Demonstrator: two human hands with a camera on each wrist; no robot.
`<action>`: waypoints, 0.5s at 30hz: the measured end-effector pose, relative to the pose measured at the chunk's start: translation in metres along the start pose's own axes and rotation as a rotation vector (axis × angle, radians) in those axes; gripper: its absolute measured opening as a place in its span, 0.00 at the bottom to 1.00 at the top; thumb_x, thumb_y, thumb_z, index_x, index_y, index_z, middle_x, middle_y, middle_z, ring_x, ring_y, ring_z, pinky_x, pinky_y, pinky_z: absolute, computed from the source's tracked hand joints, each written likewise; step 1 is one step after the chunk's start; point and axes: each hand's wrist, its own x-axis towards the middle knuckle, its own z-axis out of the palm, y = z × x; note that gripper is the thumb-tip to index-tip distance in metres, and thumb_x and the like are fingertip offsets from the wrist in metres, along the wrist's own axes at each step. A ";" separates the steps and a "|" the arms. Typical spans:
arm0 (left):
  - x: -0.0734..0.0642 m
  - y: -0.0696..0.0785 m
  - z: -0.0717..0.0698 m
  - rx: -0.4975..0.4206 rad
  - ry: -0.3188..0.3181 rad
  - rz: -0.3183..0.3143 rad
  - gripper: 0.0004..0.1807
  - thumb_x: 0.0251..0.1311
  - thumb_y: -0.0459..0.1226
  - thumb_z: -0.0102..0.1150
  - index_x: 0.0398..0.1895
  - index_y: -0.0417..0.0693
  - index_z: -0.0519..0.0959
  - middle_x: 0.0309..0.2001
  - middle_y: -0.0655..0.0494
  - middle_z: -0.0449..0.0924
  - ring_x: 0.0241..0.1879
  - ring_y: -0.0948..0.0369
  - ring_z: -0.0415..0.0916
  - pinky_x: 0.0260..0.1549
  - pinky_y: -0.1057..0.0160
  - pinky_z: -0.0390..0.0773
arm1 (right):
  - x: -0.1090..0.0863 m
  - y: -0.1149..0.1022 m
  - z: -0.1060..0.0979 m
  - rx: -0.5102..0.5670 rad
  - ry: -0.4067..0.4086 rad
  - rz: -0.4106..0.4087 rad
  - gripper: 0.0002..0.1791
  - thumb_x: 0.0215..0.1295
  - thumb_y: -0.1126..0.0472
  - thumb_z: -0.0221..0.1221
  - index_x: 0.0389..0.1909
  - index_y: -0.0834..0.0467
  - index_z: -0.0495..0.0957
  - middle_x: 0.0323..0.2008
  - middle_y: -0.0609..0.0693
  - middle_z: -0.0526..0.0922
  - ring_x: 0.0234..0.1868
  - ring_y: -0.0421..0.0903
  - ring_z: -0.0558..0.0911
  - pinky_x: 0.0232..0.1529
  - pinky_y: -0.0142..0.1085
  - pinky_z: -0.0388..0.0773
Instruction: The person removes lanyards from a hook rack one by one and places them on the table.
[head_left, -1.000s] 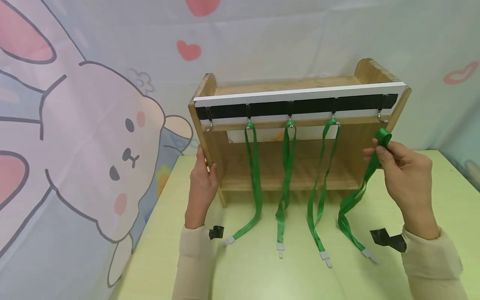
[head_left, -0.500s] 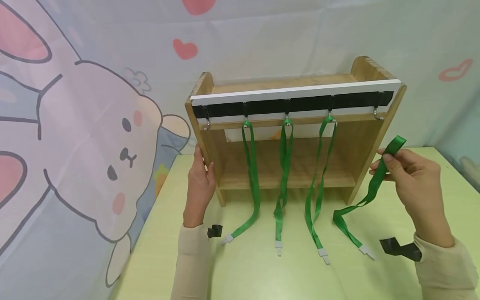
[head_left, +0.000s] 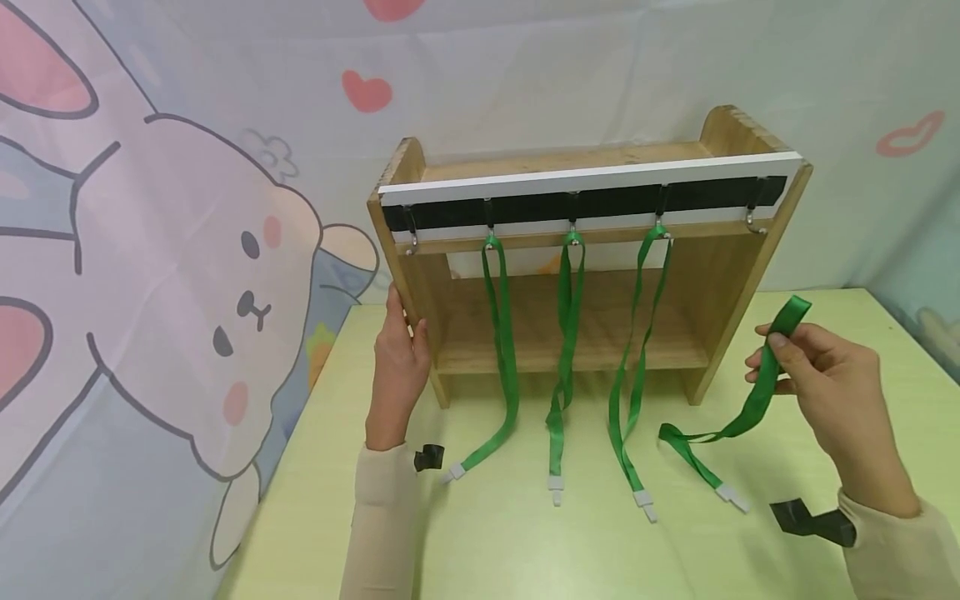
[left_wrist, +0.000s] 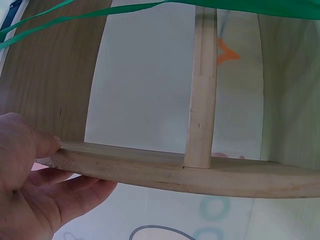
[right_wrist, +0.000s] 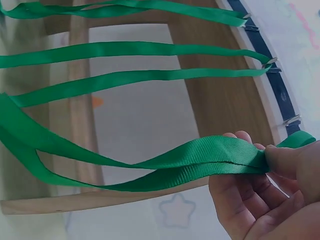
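Note:
My right hand (head_left: 832,375) pinches a green lanyard (head_left: 762,379) near its looped end, to the right of the wooden shelf (head_left: 750,296). The strap sags from my fingers to the table, where its white clip (head_left: 731,497) lies. In the right wrist view, thumb and fingers press the lanyard's (right_wrist: 215,155) two bands together. My left hand (head_left: 401,358) grips the shelf's left side panel; in the left wrist view the thumb and fingers lie on either side of that panel (left_wrist: 150,167). Three more green lanyards (head_left: 508,350) hang from the middle hooks. The rightmost hook (head_left: 752,223) carries nothing.
A white strip with black tape (head_left: 615,204) runs along the shelf's top front and bears the hooks. The leftmost hook (head_left: 412,243) is bare. The hanging lanyards' clips (head_left: 556,487) reach the light green table (head_left: 525,550). A cartoon-printed cloth (head_left: 562,75) stands behind.
My right hand has moved away from the rightmost hook, to the right and down, with the lanyard still pinched. My left hand stays on the side panel. The view has shifted slightly.

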 end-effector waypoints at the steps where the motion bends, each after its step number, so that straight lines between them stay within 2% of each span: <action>1: 0.000 -0.001 0.000 -0.002 0.007 0.012 0.32 0.74 0.27 0.50 0.76 0.32 0.50 0.64 0.29 0.68 0.60 0.37 0.74 0.50 0.41 0.80 | -0.002 0.002 -0.001 0.009 -0.005 0.008 0.07 0.73 0.68 0.57 0.45 0.63 0.83 0.28 0.50 0.87 0.26 0.41 0.87 0.25 0.32 0.84; 7: 0.001 0.000 0.000 -0.007 0.010 0.021 0.32 0.75 0.27 0.49 0.76 0.34 0.50 0.65 0.31 0.68 0.60 0.38 0.74 0.51 0.41 0.80 | -0.010 0.011 -0.002 -0.010 -0.013 0.058 0.08 0.74 0.68 0.56 0.45 0.60 0.84 0.28 0.50 0.87 0.25 0.41 0.86 0.25 0.33 0.84; 10: 0.001 0.001 -0.001 -0.016 0.002 0.004 0.32 0.74 0.27 0.49 0.76 0.34 0.50 0.65 0.31 0.68 0.61 0.38 0.73 0.51 0.41 0.80 | -0.016 0.015 -0.002 -0.058 -0.027 0.074 0.08 0.74 0.66 0.57 0.45 0.61 0.84 0.27 0.50 0.87 0.26 0.41 0.86 0.24 0.33 0.85; 15: 0.000 0.001 0.000 -0.019 0.010 0.011 0.32 0.74 0.26 0.50 0.75 0.33 0.51 0.64 0.30 0.69 0.60 0.37 0.74 0.49 0.39 0.80 | -0.024 0.023 -0.001 -0.155 -0.085 0.092 0.09 0.76 0.65 0.55 0.46 0.60 0.83 0.27 0.50 0.86 0.28 0.40 0.86 0.25 0.35 0.85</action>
